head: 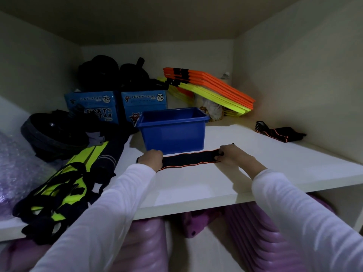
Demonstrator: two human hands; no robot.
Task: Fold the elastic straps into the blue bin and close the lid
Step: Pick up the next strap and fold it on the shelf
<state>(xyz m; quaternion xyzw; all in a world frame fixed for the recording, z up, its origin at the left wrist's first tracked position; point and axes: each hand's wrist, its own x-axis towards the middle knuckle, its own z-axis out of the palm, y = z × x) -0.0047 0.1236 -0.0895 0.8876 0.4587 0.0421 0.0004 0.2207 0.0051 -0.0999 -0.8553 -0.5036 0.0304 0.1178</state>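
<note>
A black elastic strap [191, 159] with an orange edge lies flat on the white shelf [196, 185], just in front of the open blue bin [173, 131]. My left hand [151, 159] grips its left end and my right hand [232, 155] grips its right end, so the strap is stretched between them. A second black strap [279, 131] with orange trim lies folded at the right, near the side wall. The bin looks empty from here, and no lid is in view.
Two blue Lucky Star boxes [117, 105] stand behind the bin with black gear on top. Orange and yellow flat hurdles [212, 89] lean at the back right. Black discs [53, 132] and yellow-black vests [62, 189] crowd the left. Purple items sit below the shelf.
</note>
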